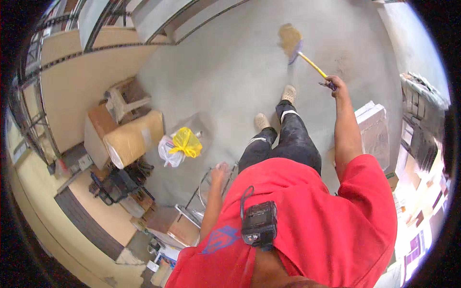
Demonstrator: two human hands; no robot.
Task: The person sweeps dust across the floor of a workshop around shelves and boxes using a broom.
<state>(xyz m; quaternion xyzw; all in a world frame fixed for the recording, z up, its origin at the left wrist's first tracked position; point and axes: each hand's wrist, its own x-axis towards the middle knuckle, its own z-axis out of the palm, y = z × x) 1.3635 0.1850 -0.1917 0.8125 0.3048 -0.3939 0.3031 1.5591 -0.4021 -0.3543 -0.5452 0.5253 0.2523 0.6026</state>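
Note:
My right hand (337, 87) is wrapped round the yellow handle of a broom (314, 66), with a dark strap or cord bunched at the grip. The broom reaches out ahead of me to the far right. Its purple collar and tan bristles look smeared by motion over the grey floor (230, 62). My left hand (221, 171) hangs low at my left side, close to a thin metal frame (204, 189). Its fingers are blurred, and I cannot tell whether it touches the frame.
A yellow plastic bag (187, 142) and a white bag (169, 152) lie on the floor to my left. Beyond them stand a brown wrapped roll (134, 137) and a stool-like piece (127, 98). Metal shelving (96, 47) lines the far left. A wrapped white box (373, 129) stands right.

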